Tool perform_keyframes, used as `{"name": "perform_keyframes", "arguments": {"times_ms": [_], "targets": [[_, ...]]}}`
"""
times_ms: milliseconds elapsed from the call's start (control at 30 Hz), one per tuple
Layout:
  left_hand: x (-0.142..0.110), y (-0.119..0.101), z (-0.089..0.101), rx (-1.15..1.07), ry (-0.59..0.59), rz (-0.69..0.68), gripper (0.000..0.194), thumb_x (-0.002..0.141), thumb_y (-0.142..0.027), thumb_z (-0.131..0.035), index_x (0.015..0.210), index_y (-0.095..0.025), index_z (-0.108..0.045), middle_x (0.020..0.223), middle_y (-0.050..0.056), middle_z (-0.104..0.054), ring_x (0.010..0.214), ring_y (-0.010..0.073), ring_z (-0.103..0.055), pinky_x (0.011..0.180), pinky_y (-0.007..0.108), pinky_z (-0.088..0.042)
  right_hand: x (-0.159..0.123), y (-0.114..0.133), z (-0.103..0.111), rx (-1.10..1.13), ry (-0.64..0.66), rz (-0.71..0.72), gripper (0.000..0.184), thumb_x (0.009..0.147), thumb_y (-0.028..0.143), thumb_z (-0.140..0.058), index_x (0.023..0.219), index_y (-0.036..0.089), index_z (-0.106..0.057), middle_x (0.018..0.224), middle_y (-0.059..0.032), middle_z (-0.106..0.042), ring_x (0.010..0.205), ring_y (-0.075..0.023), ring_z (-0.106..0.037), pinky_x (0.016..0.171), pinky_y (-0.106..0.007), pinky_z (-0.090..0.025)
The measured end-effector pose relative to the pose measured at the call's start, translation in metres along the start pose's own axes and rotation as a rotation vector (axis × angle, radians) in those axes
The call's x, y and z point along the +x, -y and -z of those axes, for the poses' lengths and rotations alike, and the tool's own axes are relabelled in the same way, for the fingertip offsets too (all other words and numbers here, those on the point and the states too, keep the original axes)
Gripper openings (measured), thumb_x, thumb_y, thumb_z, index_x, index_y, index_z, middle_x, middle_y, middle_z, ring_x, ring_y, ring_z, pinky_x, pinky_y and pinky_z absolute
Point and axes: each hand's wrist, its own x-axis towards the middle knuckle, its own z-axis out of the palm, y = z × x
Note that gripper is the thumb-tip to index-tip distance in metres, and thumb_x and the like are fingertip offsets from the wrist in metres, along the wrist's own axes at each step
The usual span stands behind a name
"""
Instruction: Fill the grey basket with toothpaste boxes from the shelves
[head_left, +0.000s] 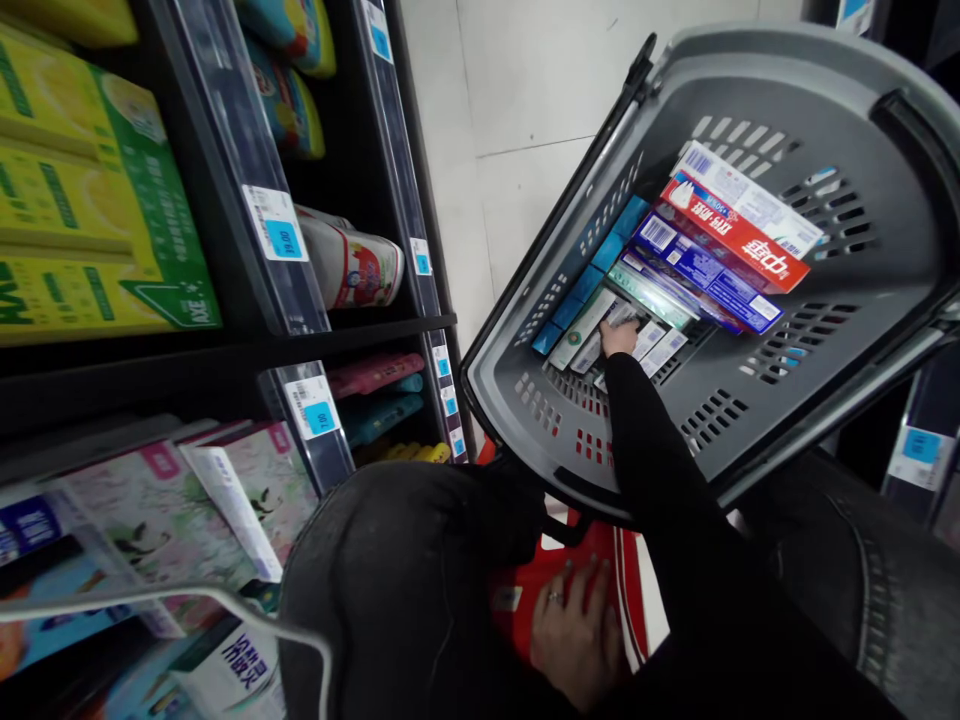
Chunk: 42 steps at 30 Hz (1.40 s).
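A grey plastic basket (750,70) is tipped towards me, with several toothpaste boxes heaped in it. A red and white box (739,235) lies on top and a blue one (705,270) just below it. My right hand (619,338), in a black sleeve, reaches into the basket. Its fingers are curled on a pale toothpaste box (645,340) among the lower boxes. My left hand (574,625), with a ring on one finger, lies flat and spread on a red object (626,580) under the basket. My dark-clad knee (405,580) is beside it.
Dark shelves (247,345) on the left carry price tags, yellow-green cartons (90,200), wrapped packs (352,265) and floral boxes (165,510). A pale tiled floor (525,120) runs ahead between the shelves. Another shelf with a blue tag (921,447) stands at the right.
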Motion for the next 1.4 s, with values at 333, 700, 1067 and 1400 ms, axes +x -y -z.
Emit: {"name": "perform_keyframes", "arguments": {"times_ms": [333,700,1067,1400], "targets": [[-0.001,0.001,-0.002,-0.012,0.015,0.004,0.041,0.078,-0.025,-0.059,0.118,-0.029,-0.068,0.110,-0.003,-0.072,0.098,0.0229,-0.061,0.083,0.036,-0.044,-0.023,0.020,0.024,-0.335,-0.010,-0.066,0.079,0.086,0.023,-0.058,0.151,-0.003,-0.020,0.109,-0.0305,-0.061,0.110,-0.0363,-0.062,0.090,-0.048,-0.049],[0.001,-0.001,0.002,-0.016,0.031,0.010,0.044,0.076,-0.023,-0.059,0.119,-0.029,-0.067,0.113,-0.003,-0.071,0.095,0.0221,-0.061,0.082,0.036,-0.045,-0.028,0.028,0.009,-0.621,0.029,0.937,0.050,0.079,0.023,-0.062,0.125,0.001,-0.059,0.140,-0.0235,-0.047,0.137,-0.0352,-0.030,0.117,-0.057,-0.010],[0.001,0.000,0.003,0.003,0.032,-0.008,0.042,0.078,-0.026,-0.059,0.119,-0.028,-0.068,0.111,-0.002,-0.072,0.096,0.0230,-0.061,0.084,0.037,-0.046,0.000,0.029,0.021,-0.694,0.483,0.986,0.016,0.081,0.006,-0.058,0.082,0.017,-0.069,0.098,-0.0077,-0.070,0.120,-0.0268,-0.046,0.108,-0.059,-0.024],[0.002,0.000,0.002,-0.004,0.016,0.000,0.042,0.077,-0.023,-0.058,0.118,-0.029,-0.068,0.112,-0.004,-0.071,0.097,0.0228,-0.061,0.083,0.036,-0.044,-0.048,0.015,0.002,-0.618,0.557,0.911,0.023,0.058,0.002,-0.074,0.074,0.016,-0.064,0.093,-0.0035,-0.068,0.115,-0.0216,-0.051,0.116,-0.047,-0.018]]}}
